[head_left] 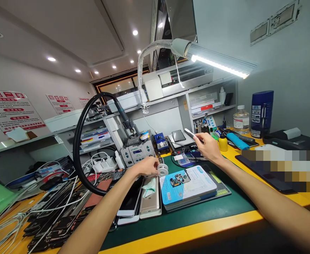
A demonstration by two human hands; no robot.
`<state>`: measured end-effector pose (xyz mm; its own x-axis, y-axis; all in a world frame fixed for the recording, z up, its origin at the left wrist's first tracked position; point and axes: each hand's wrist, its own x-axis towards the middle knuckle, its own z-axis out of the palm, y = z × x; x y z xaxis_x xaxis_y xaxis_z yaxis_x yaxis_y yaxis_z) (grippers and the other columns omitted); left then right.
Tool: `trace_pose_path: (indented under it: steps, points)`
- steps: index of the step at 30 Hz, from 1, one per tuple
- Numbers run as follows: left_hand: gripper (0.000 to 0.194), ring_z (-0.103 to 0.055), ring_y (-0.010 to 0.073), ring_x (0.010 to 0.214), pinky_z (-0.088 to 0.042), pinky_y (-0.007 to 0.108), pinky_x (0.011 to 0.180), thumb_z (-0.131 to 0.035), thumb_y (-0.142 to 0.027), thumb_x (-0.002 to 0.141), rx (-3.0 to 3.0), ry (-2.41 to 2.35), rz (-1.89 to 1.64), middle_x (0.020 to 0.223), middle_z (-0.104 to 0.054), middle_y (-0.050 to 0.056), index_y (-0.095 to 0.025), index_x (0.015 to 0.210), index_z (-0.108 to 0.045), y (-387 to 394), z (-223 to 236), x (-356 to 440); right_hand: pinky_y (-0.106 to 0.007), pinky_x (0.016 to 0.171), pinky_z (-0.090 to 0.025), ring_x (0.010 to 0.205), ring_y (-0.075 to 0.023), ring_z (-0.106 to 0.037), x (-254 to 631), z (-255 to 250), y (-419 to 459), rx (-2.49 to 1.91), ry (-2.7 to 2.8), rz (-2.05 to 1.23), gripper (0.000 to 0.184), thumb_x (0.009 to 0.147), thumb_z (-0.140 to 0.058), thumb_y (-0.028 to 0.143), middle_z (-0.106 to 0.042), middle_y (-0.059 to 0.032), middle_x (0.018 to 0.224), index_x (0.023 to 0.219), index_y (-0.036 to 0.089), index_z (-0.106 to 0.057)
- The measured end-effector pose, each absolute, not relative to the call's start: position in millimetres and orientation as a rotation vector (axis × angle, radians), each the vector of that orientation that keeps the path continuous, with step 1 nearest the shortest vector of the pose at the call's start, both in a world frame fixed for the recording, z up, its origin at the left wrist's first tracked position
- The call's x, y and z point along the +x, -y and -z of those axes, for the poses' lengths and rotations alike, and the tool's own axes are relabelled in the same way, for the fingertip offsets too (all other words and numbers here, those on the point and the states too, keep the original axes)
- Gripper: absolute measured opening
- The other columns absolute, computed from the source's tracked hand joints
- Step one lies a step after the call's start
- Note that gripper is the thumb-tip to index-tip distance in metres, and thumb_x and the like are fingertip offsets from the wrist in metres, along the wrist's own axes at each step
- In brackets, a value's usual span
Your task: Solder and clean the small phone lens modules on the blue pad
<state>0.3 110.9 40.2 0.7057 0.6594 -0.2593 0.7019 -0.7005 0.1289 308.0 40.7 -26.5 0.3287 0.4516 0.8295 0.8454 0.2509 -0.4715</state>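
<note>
From where I stand, the left hand (148, 165) is at the white spool (162, 169), fingers drawn narrow at its rim; I cannot tell whether they grip it or just touch it. The right hand (208, 146) holds a white pen-shaped tool (189, 133) pinched between thumb and fingers, its far end pointing up and left. Between the 2 forearms, a small circuit module (180, 179) lies on a blue-and-white pack (202, 180), just in front of the spool.

Things crowd the left side: a gold phone (151, 201) with a crumpled cloth (149, 188) on it, a dark-screened phone (130, 199), then a heap of phone parts (62, 208) threaded with white cables (12, 225). A thick black hose (77, 148) loops up beside the left forearm from the grey station (137, 155) behind that hand. The lit lamp (221, 60) hangs well above the right hand, and a yellow bottle (223, 144) stands just beside its wrist.

A bare strip of green mat (239, 197) runs in front of the pack and widens toward the right forearm, where there is more room. The yellow bench edge (181, 234) borders it nearest the person; a dark tablet (260, 173) lies beyond the right forearm.
</note>
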Motion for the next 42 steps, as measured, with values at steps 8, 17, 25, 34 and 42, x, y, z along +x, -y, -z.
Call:
trace_pose_path:
  steps: [8, 17, 25, 34, 42]
  points:
    - [0.029, -0.067, 0.0195, 0.091, -0.058, 0.038, 0.081, -0.063, -0.037, 0.098, 2.672, -1.070, 0.172, 0.107, -0.068, 0.007, -0.013, 0.113, -0.065, -105, -33, -8, -0.036, 0.069, -0.047, 0.077, -0.0253, -0.064, 307, 25, -40, -1.373, 1.306, 0.400, 0.035, 0.098, -0.050, 0.046, -0.069, -0.0100, 0.086, 0.098, 0.020, -0.072]
    - [0.023, -0.064, 0.0190, 0.082, -0.049, 0.030, 0.072, -0.071, -0.032, 0.086, 2.649, -1.043, -0.057, 0.095, -0.071, 0.005, -0.015, 0.100, -0.065, -100, -24, -14, -0.036, 0.069, -0.045, 0.077, -0.0246, -0.063, 305, 23, -39, -1.380, 1.286, 0.352, 0.027, 0.095, -0.054, 0.039, -0.069, -0.0097, 0.087, 0.097, 0.020, -0.073]
    - [0.030, -0.068, 0.0217, 0.098, -0.059, 0.041, 0.085, -0.063, -0.036, 0.098, 2.598, -0.997, 0.019, 0.114, -0.068, 0.008, -0.014, 0.118, -0.064, -103, -17, -2, -0.034, 0.060, -0.043, 0.064, -0.0209, -0.057, 287, 5, -17, -1.381, 1.365, 0.157, 0.027, 0.088, -0.059, 0.042, -0.069, -0.0073, 0.078, 0.085, 0.019, -0.072]
    - [0.034, -0.067, 0.0242, 0.104, -0.059, 0.043, 0.088, -0.063, -0.036, 0.098, 2.596, -0.997, -0.065, 0.121, -0.065, 0.009, -0.014, 0.124, -0.063, -107, -21, -1, -0.027, 0.051, -0.031, 0.055, -0.0145, -0.046, 224, -23, -15, -1.443, 1.939, -0.287, 0.028, 0.077, -0.071, 0.046, -0.054, 0.0026, 0.057, 0.076, 0.017, -0.072]
    - [0.021, -0.066, 0.0221, 0.088, -0.055, 0.035, 0.079, -0.076, -0.024, 0.081, 2.634, -1.006, -0.034, 0.097, -0.071, 0.006, -0.014, 0.100, -0.074, -96, -42, -48, -0.027, 0.054, -0.025, 0.058, -0.0123, -0.036, 209, -22, -47, -1.544, 2.214, -0.438, 0.034, 0.065, -0.079, 0.045, -0.040, 0.0050, 0.056, 0.063, 0.017, -0.060]
